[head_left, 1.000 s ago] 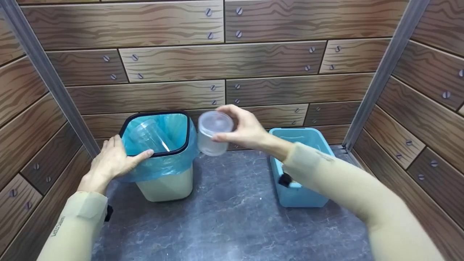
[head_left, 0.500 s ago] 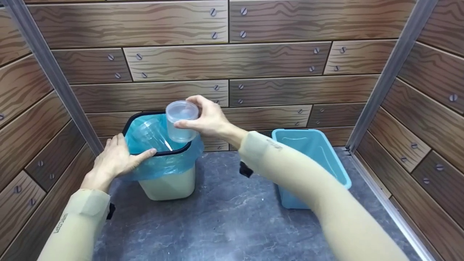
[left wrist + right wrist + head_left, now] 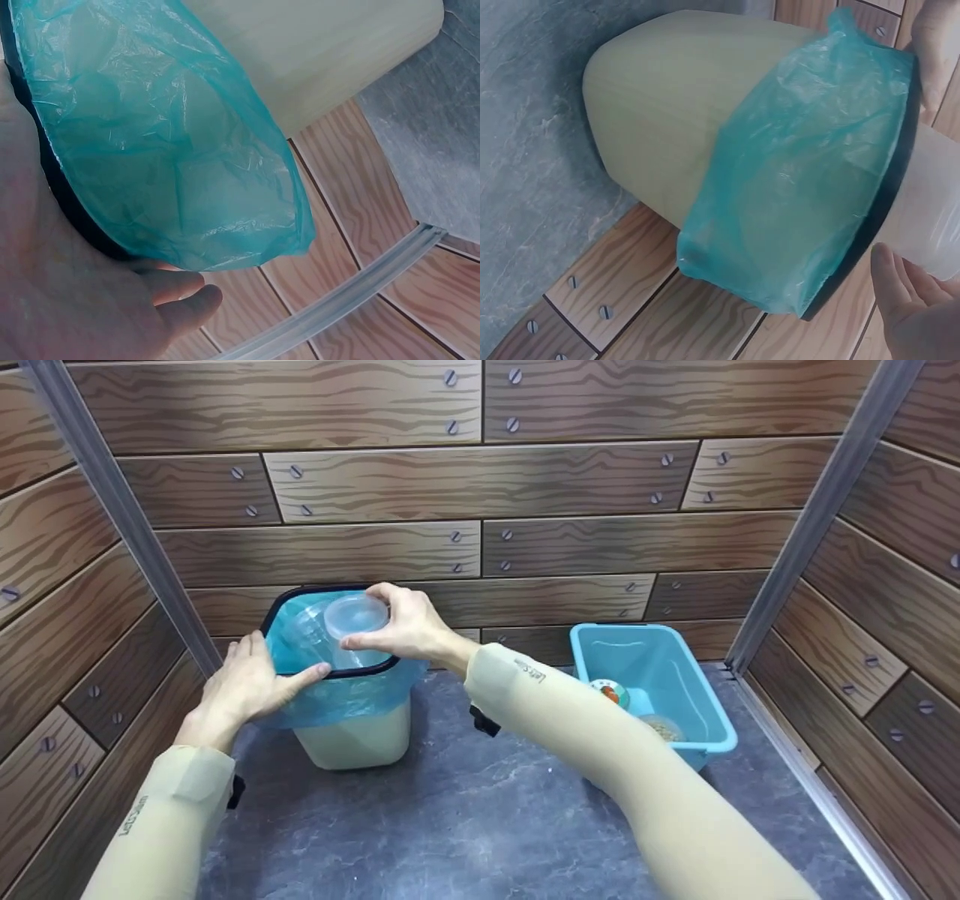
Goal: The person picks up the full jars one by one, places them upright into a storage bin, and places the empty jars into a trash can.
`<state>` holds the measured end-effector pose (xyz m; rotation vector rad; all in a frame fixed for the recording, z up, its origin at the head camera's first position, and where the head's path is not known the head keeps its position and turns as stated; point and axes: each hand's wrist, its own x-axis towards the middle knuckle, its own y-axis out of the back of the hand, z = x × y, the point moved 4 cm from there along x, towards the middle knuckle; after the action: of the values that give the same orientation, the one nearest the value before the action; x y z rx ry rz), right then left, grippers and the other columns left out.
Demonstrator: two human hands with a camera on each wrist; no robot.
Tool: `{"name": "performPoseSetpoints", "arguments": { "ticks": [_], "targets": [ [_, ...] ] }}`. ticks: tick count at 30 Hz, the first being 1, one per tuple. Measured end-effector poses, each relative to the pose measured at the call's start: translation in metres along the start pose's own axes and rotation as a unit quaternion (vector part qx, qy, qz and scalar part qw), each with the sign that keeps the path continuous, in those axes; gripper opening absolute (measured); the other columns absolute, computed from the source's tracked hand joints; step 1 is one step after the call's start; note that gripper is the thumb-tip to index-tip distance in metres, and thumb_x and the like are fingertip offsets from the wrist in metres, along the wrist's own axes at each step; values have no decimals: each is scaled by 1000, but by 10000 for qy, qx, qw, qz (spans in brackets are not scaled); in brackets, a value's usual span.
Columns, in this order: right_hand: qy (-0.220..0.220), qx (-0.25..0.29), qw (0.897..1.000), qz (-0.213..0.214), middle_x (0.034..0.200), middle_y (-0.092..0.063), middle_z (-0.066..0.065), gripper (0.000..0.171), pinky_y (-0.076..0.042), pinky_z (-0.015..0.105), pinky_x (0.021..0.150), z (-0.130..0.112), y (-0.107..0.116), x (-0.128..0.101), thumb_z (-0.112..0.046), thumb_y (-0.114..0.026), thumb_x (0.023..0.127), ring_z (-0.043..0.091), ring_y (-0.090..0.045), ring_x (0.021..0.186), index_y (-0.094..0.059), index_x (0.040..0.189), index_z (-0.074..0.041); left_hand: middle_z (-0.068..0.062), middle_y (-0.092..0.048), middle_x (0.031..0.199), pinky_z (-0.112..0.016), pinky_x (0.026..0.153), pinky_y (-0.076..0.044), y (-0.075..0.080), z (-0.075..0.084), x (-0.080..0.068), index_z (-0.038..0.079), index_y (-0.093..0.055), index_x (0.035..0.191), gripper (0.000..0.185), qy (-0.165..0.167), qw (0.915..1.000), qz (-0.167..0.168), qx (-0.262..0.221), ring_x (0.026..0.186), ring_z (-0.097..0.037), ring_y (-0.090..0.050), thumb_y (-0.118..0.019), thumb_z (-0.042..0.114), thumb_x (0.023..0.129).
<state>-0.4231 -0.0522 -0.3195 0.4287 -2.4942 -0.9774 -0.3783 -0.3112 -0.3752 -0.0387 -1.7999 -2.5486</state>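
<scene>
A cream trash bin (image 3: 360,742) stands at the left, lined with a blue plastic bag (image 3: 349,706) folded over its black rim. My left hand (image 3: 240,682) rests on the rim at the bin's left corner, fingers extended and thumb along the front edge. With thumb and fingers, my right hand (image 3: 409,624) grips a round clear plastic container (image 3: 356,616) over the bin's opening. Its lower part dips below the rim in the head view; the right wrist view shows the container (image 3: 930,202) just beyond the rim. Another clear plastic container (image 3: 306,628) leans inside the bag, partly hidden.
At the right stands a blue plastic basket (image 3: 716,726), partly behind my right forearm. Inside it are a round item with a printed picture (image 3: 612,691) and a clear container with grainy contents (image 3: 663,727). Wood-patterned walls (image 3: 480,487) enclose the grey marbled surface (image 3: 465,810).
My right hand has carried the container leftward from beside the bin, then lowered it into the opening. The basket's contents have come into sight. My left hand has stayed on the rim.
</scene>
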Motion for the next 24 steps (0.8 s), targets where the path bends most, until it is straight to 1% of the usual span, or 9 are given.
{"name": "performPoseSetpoints", "arguments": {
  "ticks": [3,6,9,11,17,24],
  "targets": [
    [-35,-40,10000,-3,143,-75,7,88,-62,39,108,3,-2,-1,-52,-96,87,21,-72,124,-62,158,-13,-48,-12,178,-83,132,-24,1,0,0,-19,-3,171,154,6,10000,43,14,166,-70,-11,-51,101,90],
    [-110,69,9999,2,153,-72,8,94,-62,41,113,5,-2,-1,-52,-95,88,23,-71,135,-56,164,-13,-48,-11,178,-82,132,-22,1,0,0,-20,-1,171,154,18,10000,29,15,166,-70,-9,-51,101,90],
    [-182,237,9996,6,163,-66,7,99,-60,44,118,9,-3,-3,-51,-93,91,26,-67,147,-46,171,-16,-48,-10,178,-82,133,-21,-1,1,0,-20,-1,171,154,21,10000,6,20,166,-71,-9,-51,101,90],
    [-172,318,9993,26,167,-63,7,99,-59,46,120,11,-2,-4,-51,-92,93,27,-65,150,-43,173,-17,-49,-9,178,-81,134,-20,-1,2,0,-20,-1,171,155,25,10000,-10,26,166,-71,-8,-51,102,90],
    [-47,358,9993,73,165,-63,6,84,-58,48,121,14,3,-10,-54,-83,99,28,-64,151,-49,168,-21,-48,-8,178,-81,134,-20,-2,1,0,-20,0,171,155,37,10000,-14,16,166,-71,-8,-51,102,89],
    [121,156,9998,-12,162,-65,12,70,-58,49,120,23,13,-15,-49,-77,104,32,-66,147,-56,162,-16,-48,-8,179,-82,134,-20,-1,2,0,-19,0,171,156,62,10000,-31,-6,167,-70,-7,-51,102,88]
  ]
}}
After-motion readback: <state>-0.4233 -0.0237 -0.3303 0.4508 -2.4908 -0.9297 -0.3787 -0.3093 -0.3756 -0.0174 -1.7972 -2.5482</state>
